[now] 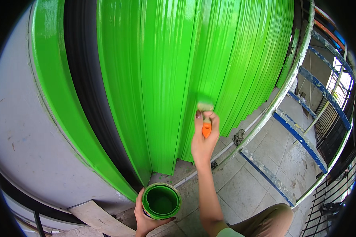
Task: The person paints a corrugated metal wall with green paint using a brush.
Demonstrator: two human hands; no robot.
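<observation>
My right hand (206, 144) grips a paintbrush (206, 129) with an orange handle. Its bristles, blurred by motion, meet a ribbed metal panel (162, 79) coated in glossy bright green. Low in the view, my left hand (143, 221) is wrapped round an open paint can (178, 197), its mouth tilted toward me. Green paint lines the can's inside wall and rim, and darker green shows at the bottom. Left of the panel runs a dark vertical strip (87, 71), then a green frame edge (51, 75).
A ladder (300, 140) with blue, paint-spattered rungs leans at the right. A grey-white wall (16, 118) fills the left side. Below the panel lie grey floor tiles (245, 189) and a pale pipe (186, 178). A flat board (101, 219) rests at lower left, and my knee (269, 223) shows below.
</observation>
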